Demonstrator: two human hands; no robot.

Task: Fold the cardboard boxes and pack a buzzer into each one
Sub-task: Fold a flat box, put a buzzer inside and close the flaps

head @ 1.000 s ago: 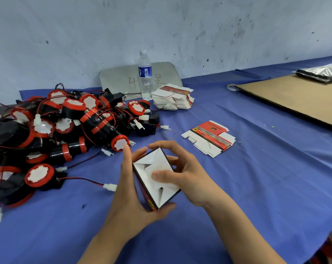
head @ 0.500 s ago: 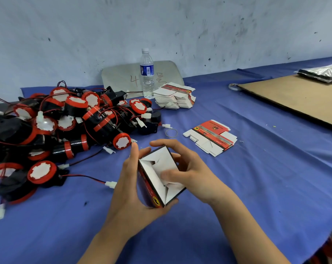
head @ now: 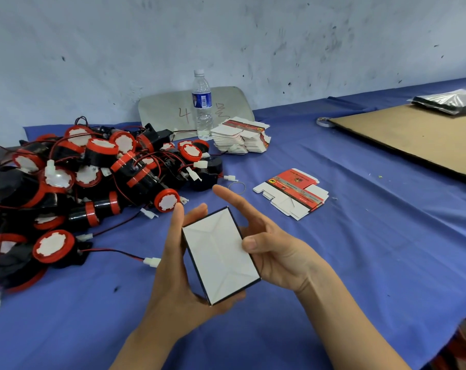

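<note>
The left hand (head: 178,284) holds the folded box (head: 221,255) from its left side. Its thumb stands upright along the box's left edge and its fingers curl round the underside, their tips showing past the far top corner and below the near corner. The right hand (head: 277,257) grips the same box from the right. Its thumb presses on the right edge of the white face and its palm sits against that side, while the index finger sticks out straight, clear of the box above its top corner; the other fingers are hidden behind the box. The box is raised off the blue-covered table (head: 360,249), tilted, with its closed white face turned up towards the camera, the flap creases showing and dark edges around it. To the left lies a large heap of red-and-black buzzers (head: 93,177) with red and black wires and white plugs, the nearest ones just beside the left hand. Beyond the right hand a flat unfolded box (head: 293,193) lies printed side up, with a thin ring (head: 237,187) on the cloth beside it. Farther back sits a stack of flat boxes (head: 239,137), next to a water bottle (head: 202,108) standing upright in front of a grey board (head: 167,110) that leans on the wall. On the right, a brown cardboard sheet (head: 413,137) covers part of the table, with a silver bag (head: 448,100) at its far end.
</note>
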